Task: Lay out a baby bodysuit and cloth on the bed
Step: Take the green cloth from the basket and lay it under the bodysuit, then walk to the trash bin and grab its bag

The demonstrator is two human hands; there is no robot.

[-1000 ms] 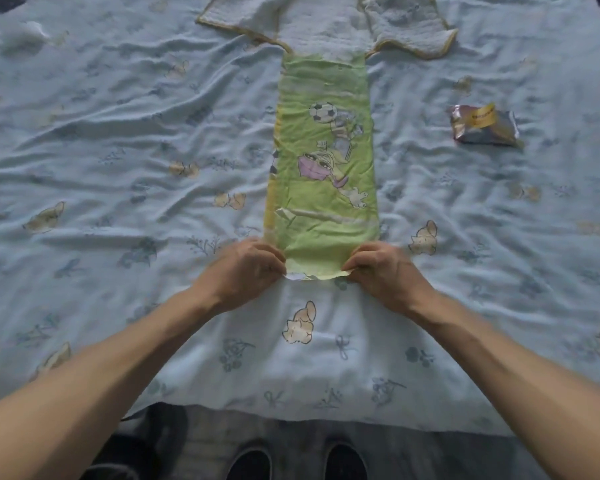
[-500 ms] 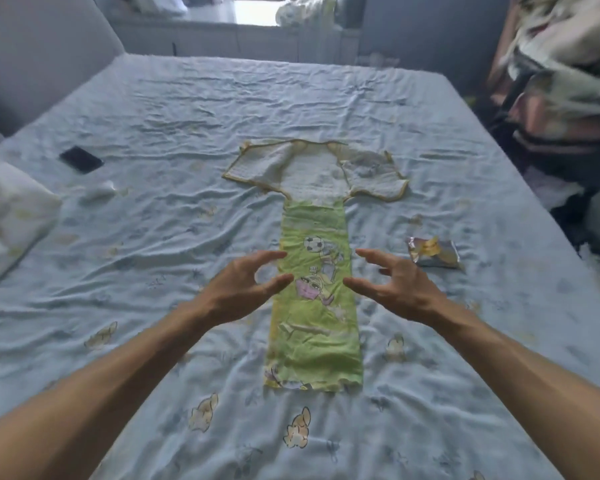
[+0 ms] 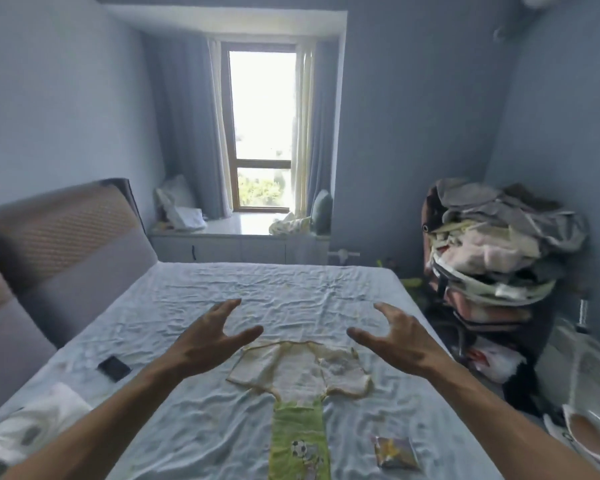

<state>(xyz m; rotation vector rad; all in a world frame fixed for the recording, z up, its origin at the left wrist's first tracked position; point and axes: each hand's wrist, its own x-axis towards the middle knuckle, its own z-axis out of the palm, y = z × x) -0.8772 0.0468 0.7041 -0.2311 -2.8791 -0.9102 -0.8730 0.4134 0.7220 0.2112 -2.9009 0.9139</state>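
Note:
A white baby bodysuit (image 3: 300,370) with yellow trim lies spread flat on the light blue bed (image 3: 257,292). A long green cloth (image 3: 298,441) with a cartoon print runs from the bodysuit's lower end toward me, down to the bottom edge of the view. My left hand (image 3: 210,337) hovers in the air to the left of the bodysuit, fingers spread, holding nothing. My right hand (image 3: 399,336) hovers to its right, also spread and empty. Neither hand touches the fabric.
A small shiny packet (image 3: 395,452) lies right of the green cloth. A dark phone (image 3: 114,368) rests at the left, and a white pillow (image 3: 32,424) sits at the lower left. A padded headboard (image 3: 59,244) stands at the left. Piled clothes (image 3: 492,247) stand right of the bed.
Both hands let go of the green cloth's near end, opened and rose above the bed. The view swung up from the sheet to the room and window.

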